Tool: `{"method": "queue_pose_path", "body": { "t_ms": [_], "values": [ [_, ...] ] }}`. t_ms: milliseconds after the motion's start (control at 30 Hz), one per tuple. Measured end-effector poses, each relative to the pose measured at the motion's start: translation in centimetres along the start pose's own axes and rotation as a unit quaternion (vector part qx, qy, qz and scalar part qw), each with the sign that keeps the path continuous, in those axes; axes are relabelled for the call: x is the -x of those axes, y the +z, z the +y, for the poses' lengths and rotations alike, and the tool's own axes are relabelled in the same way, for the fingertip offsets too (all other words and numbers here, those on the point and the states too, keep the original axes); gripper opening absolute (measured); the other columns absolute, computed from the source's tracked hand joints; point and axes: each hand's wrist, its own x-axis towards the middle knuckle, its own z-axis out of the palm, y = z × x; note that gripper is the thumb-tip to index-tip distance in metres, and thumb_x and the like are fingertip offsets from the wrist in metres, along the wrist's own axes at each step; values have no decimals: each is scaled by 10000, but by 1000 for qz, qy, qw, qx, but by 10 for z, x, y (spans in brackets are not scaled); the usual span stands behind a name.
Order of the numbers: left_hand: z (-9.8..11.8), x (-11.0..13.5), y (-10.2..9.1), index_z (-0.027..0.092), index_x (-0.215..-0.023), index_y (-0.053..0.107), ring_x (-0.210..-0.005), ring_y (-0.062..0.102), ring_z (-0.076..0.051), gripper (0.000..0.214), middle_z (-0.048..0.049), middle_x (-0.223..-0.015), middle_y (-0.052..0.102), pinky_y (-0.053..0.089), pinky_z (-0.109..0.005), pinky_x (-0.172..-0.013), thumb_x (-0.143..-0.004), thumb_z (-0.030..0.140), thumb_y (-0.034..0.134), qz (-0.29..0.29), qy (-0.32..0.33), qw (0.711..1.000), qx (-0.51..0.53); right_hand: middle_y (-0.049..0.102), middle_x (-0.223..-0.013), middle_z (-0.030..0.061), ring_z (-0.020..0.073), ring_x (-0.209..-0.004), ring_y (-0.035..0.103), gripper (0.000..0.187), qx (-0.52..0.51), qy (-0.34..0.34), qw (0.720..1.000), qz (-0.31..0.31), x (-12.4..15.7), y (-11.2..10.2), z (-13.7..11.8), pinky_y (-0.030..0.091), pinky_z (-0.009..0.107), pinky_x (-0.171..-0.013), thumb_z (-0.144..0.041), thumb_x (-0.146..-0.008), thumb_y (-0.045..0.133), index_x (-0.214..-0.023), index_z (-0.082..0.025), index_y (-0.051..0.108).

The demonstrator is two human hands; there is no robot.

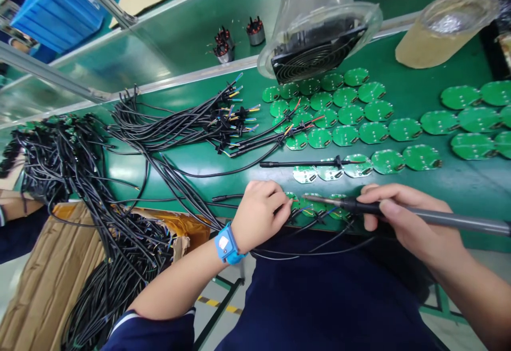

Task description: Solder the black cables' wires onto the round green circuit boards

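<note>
My right hand [399,218] grips a soldering iron [451,219], its fingers around the black part of the handle. The iron's thin metal tip [321,200] points left, over a row of green circuit boards [310,205] at the bench's near edge. My left hand [261,210], with a blue wrist strap [229,243], is closed at the left end of this row. A black cable [227,198] runs under it, and a red wire shows by the fingertips; the exact grip is hidden. Coloured wires and black cables lie across the boards near the tip.
More round green boards [375,132] lie in rows beyond my hands. Black cable bundles [171,122] cover the left side. A fan in a plastic hood [319,42] hangs at the back. A cardboard box [51,271] of cables stands lower left, near another person's arm [18,210].
</note>
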Motion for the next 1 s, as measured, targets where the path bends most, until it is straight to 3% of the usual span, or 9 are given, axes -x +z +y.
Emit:
{"method": "queue_pose_path", "body": {
  "t_ms": [100, 233, 433, 1000],
  "values": [
    [0, 1, 0, 169, -765, 611, -759, 535, -139, 204, -26, -800, 574, 373, -329, -732, -899, 247, 479, -2, -4, 1000, 2, 625, -634, -6, 172, -766, 602, 207, 21, -18, 997, -68, -1, -2, -1, 451, 284, -665, -387, -900, 466, -981, -262, 610],
    [0, 3, 0, 172, -777, 621, -768, 539, -141, 188, -29, -801, 580, 384, -326, -741, -895, 254, 499, 3, -12, 1000, 29, 637, -643, -18, 158, -743, 619, 195, 67, -29, 994, -77, -3, -2, -3, 446, 250, -590, -382, -899, 475, -981, -263, 605],
    [-1, 3, 0, 190, -827, 638, -804, 548, -148, 122, -25, -801, 591, 404, -328, -769, -872, 257, 545, 13, -45, 996, 82, 652, -684, -19, 155, -763, 631, 212, 90, -31, 990, -104, -5, -2, -6, 464, 254, -619, -389, -904, 458, -1000, -258, 595],
    [8, -3, 2, 169, -743, 548, -838, 509, -169, 75, -28, -803, 503, 397, -340, -754, -817, 174, 538, 4, -97, 992, 85, 653, -685, -16, 155, -719, 626, 179, 95, -40, 988, -118, -6, -1, -7, 474, 273, -641, -351, -891, 487, -996, -275, 611]
  ]
}}
